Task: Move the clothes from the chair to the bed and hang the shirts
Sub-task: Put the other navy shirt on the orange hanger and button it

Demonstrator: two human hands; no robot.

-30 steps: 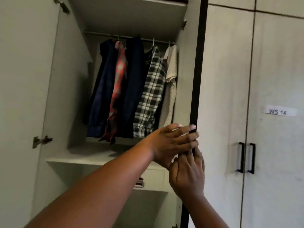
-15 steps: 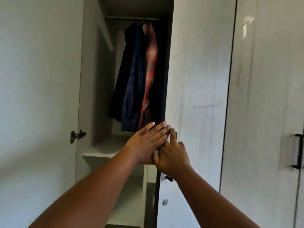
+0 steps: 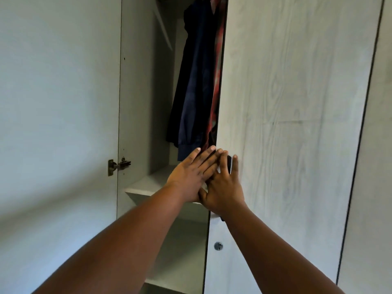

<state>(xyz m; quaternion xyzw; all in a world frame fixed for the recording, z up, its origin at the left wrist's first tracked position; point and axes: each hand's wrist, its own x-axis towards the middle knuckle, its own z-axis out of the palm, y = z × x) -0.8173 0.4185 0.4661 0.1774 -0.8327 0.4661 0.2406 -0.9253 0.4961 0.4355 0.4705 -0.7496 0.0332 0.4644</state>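
Closing step: left hand (image 3: 192,179) and right hand (image 3: 224,190), fingers straight, press the wardrobe door (image 3: 286,124); shirts (image 3: 197,81) hung. Next: push flush.

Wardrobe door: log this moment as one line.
hands: left hand and right hand flat on wardrobe door | door: part open | inside: navy shirt hanging

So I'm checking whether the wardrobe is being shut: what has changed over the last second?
The wardrobe door has swung toward closing, narrowing the opening: the checked and pale shirts are now hidden behind it, leaving only the navy garment and a strip of the red plaid shirt in view. Both hands, left hand and right hand, stay together, fingers straight, at the door's edge.
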